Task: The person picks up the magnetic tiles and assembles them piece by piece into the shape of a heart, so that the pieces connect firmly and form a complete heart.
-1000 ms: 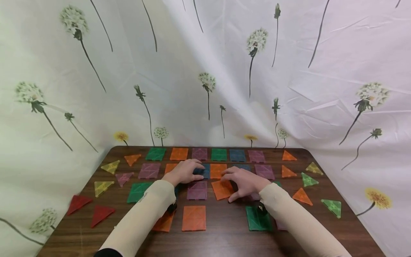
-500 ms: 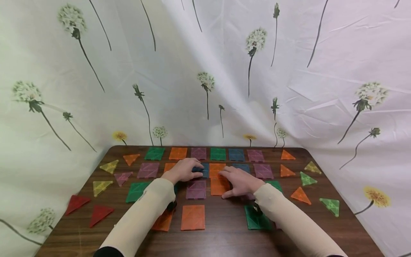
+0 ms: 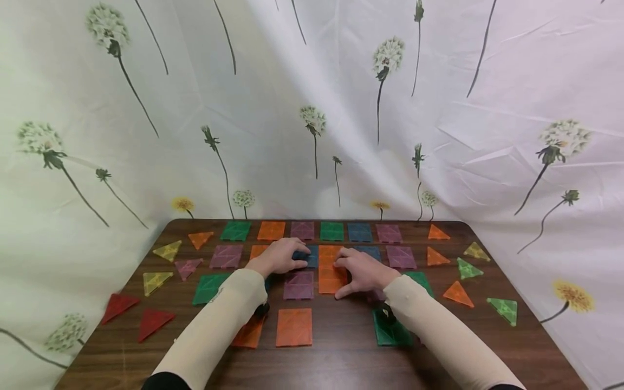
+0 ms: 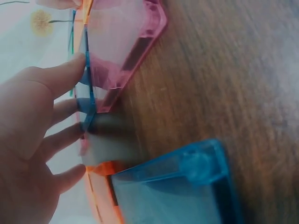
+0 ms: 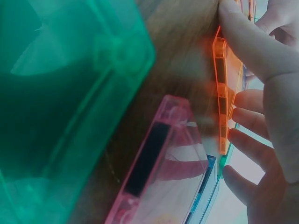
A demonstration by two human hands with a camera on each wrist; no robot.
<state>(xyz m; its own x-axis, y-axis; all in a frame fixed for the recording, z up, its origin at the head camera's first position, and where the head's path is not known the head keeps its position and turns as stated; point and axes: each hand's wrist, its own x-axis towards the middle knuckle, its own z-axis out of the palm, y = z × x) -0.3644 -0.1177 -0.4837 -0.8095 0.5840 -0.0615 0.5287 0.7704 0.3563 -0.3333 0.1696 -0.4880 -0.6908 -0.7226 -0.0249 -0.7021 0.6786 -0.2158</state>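
My left hand (image 3: 279, 257) lies over a blue square magnetic tile (image 3: 312, 257), touching it with thumb and fingertips. In the left wrist view its fingers (image 4: 70, 179) look fairly straight, beside a purple tile (image 4: 119, 32). My right hand (image 3: 366, 271) rests with spread, slightly bent fingers on an orange square tile (image 3: 331, 281). That tile lies flat and in line with another orange tile (image 3: 327, 251) behind it. In the right wrist view the thumb (image 5: 247, 37) touches the orange tile's end. A purple square tile (image 3: 299, 285) lies in front of the blue one.
Square tiles stand in rows at the back, such as a green tile (image 3: 332, 231). Triangular tiles flank both sides, including a red triangle (image 3: 155, 324) and an orange triangle (image 3: 458, 294). Nearer are an orange tile (image 3: 294, 327) and a green tile (image 3: 391, 330). A dandelion-print cloth hangs behind.
The right hand has moved the orange tile slightly left and back, turning it from tilted to straight against the orange tile behind. The left hand stays on the blue tile.
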